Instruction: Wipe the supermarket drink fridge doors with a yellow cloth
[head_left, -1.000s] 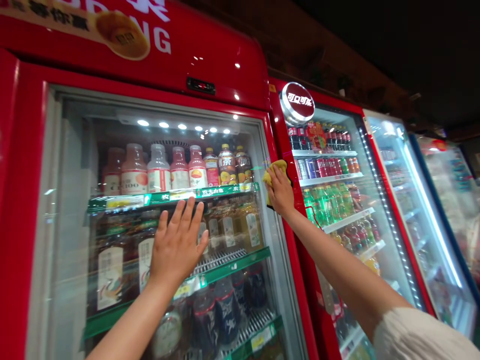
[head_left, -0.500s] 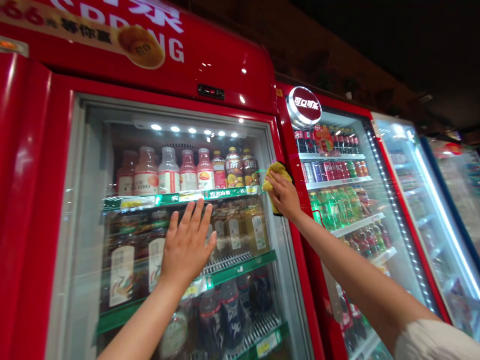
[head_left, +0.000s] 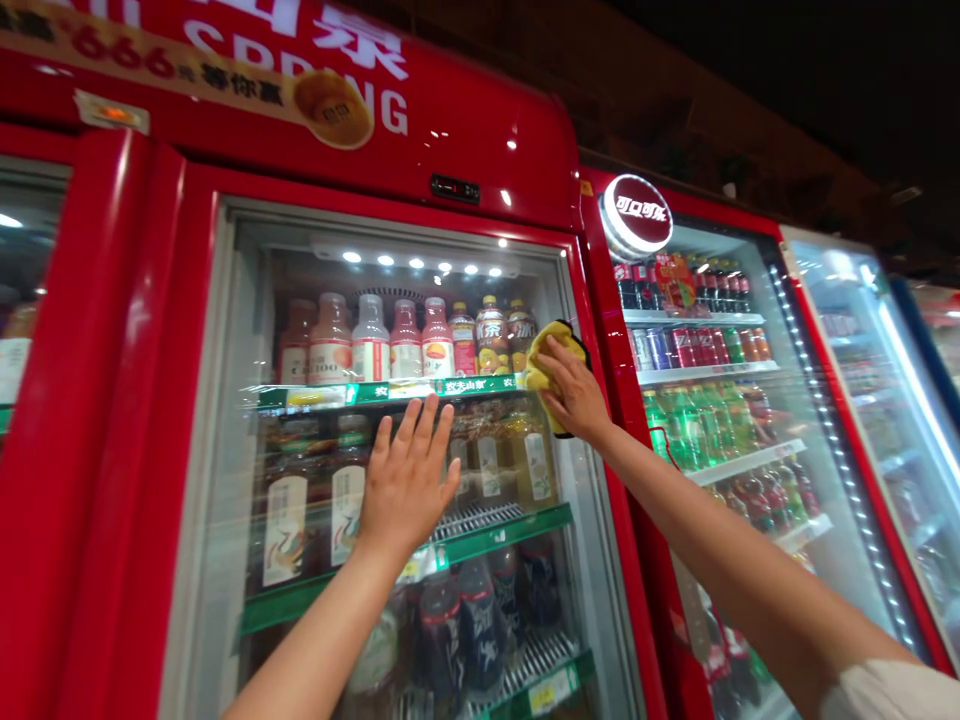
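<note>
The upper green-edged shelf (head_left: 409, 390) holds pink and pale bottles (head_left: 370, 345) left and yellow-capped bottles (head_left: 491, 345) right, the middle shelf (head_left: 517, 533) white-labelled bottles (head_left: 286, 530), the lower shelf (head_left: 580, 672) dark bottles (head_left: 480, 630).

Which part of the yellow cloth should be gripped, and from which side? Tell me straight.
Probably its bunched middle, from the front and right, as the right hand has it. The yellow cloth lies against the fridge door, so the front is the open side, and its soft folds should give the fingers something to press and gather.

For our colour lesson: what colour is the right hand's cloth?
The cloth is yellow, edged dark; clearest in the head view.
</note>
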